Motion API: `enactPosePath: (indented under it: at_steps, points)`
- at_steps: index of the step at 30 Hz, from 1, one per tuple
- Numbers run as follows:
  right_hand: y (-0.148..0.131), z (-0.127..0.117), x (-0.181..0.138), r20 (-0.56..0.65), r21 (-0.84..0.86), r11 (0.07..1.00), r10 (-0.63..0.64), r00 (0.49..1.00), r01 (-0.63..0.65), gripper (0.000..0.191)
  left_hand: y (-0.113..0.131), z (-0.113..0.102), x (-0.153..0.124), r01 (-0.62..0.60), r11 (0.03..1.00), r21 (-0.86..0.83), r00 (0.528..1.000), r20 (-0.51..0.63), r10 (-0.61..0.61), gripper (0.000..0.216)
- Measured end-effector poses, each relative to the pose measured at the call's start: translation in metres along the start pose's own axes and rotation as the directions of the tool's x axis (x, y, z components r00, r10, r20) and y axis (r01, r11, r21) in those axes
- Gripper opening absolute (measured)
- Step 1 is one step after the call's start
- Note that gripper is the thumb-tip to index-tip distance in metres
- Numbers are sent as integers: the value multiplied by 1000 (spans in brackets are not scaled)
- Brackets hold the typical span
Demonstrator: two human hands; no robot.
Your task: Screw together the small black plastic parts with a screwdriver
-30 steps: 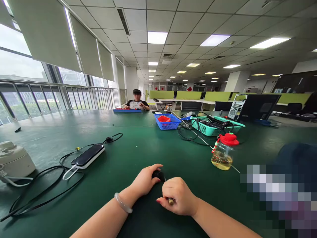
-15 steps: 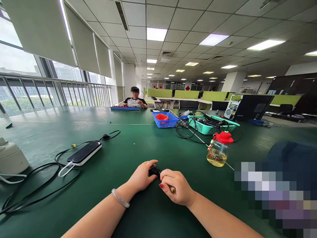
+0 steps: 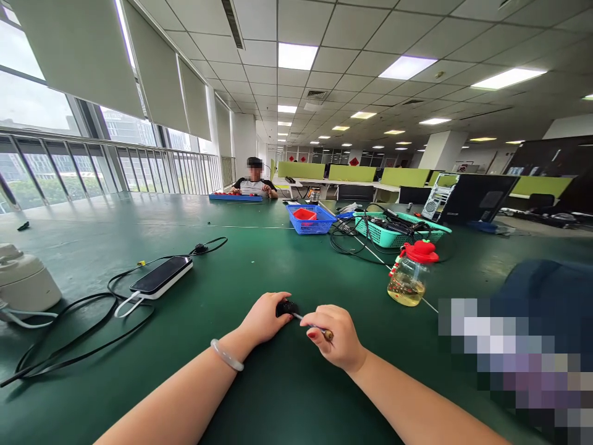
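My left hand (image 3: 264, 318) rests on the green table (image 3: 231, 278) with its fingers curled around a small black object (image 3: 286, 307). A pale bangle sits on that wrist. Just to the right, my right hand (image 3: 336, 343) is closed on a thin tool with a metal shaft and a brass-coloured end (image 3: 319, 329). The tool's tip points left and meets the black object. Both hands lie close together near the table's front middle.
A phone on a power bank (image 3: 161, 276) with looping black cables lies at the left, beside a white appliance (image 3: 25, 281). A jar with a red lid (image 3: 410, 276) stands right of my hands. Blue (image 3: 310, 221) and teal (image 3: 393, 233) baskets sit farther back. Another person (image 3: 254, 182) sits at the far end.
My right hand has drawn slightly right, so more of the tool's thin shaft shows between it and the black object. The left hand keeps its hold.
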State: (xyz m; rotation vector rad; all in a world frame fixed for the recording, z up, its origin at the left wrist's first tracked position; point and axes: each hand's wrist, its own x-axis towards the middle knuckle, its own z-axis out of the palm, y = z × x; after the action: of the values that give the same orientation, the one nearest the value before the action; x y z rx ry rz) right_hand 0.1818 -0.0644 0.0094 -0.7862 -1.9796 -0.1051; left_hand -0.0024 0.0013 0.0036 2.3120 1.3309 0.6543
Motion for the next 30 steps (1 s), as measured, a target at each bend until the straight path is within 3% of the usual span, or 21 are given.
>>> enactPosePath:
  at_steps: [6, 17, 24, 30]
  points:
    - [-1, -2, 0, 59, -56, 996, -63, 996, 66, 59, 1, 0, 0, -10, 1000, 17, 1000, 9, 10, 42]
    - [-6, 1, 1, 137, -120, 992, -20, 990, 36, 24, 1, -1, 1, 13, 1000, 17, 1000, -2, -13, 43]
    - [-8, 1, 2, 248, -183, 981, -18, 969, 65, 20, 1, -2, 1, 17, 1000, 6, 1000, 3, -17, 42]
    - [-8, 11, -6, 456, -171, 970, -78, 887, 173, 13, 0, -1, 1, 37, 999, -4, 999, 3, -37, 42]
